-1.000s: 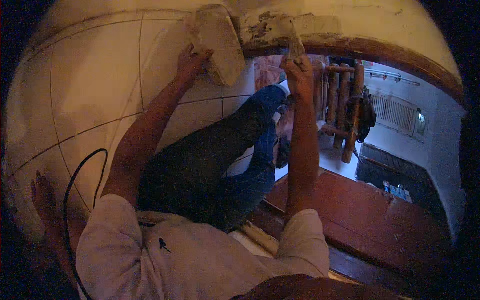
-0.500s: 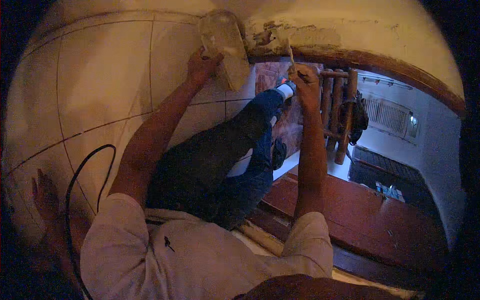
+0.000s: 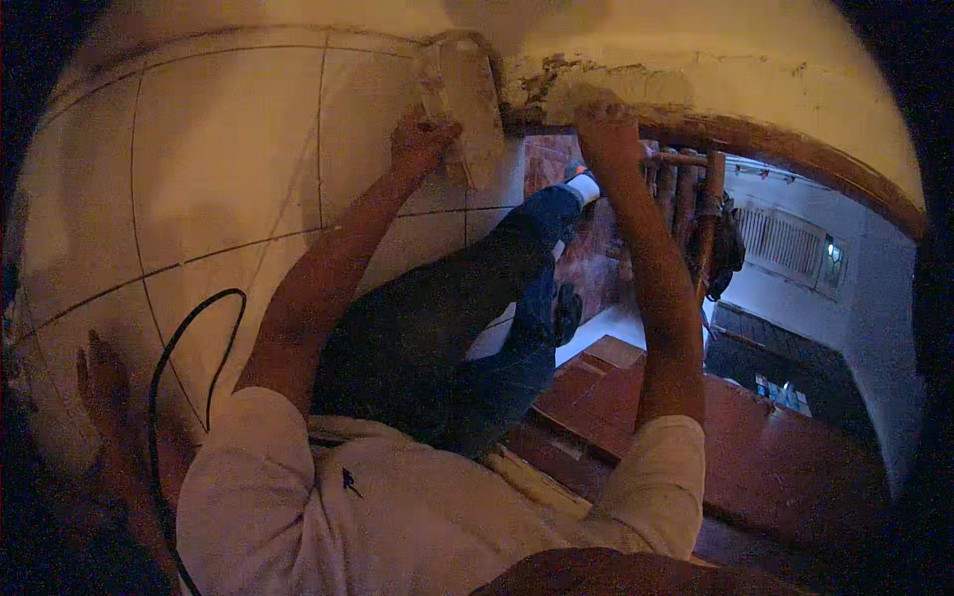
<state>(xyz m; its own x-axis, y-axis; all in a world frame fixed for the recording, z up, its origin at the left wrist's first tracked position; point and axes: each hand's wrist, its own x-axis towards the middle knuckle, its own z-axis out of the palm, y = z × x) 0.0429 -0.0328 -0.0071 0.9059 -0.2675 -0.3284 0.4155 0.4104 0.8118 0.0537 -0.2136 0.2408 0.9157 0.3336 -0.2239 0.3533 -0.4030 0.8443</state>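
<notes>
My left hand (image 3: 423,141) is closed on the edge of a pale, rectangular, tray-like container (image 3: 472,109) with smears on it, tilted up near the wall's lower edge. Closed fingers of my right hand (image 3: 608,129) press close to a rough patch of wall (image 3: 566,84), where the yellowish surface is broken and dark marks show. The putty knife that the earlier frame shows in this hand is mostly hidden now behind the fingers and blur. A brown wooden edge (image 3: 755,134) runs just beneath the patch.
Large light tiles (image 3: 229,149) cover the left side. A black cable (image 3: 156,407) loops at lower left, beside another hand (image 3: 104,382) that is not mine. To the right stand a wooden railing (image 3: 711,219), a dark bag (image 3: 730,248) and a reddish-brown panel (image 3: 755,447).
My right hand has moved up against the wall patch, and the putty knife has dropped from sight. The view has shifted slightly; my left hand still holds the container.
</notes>
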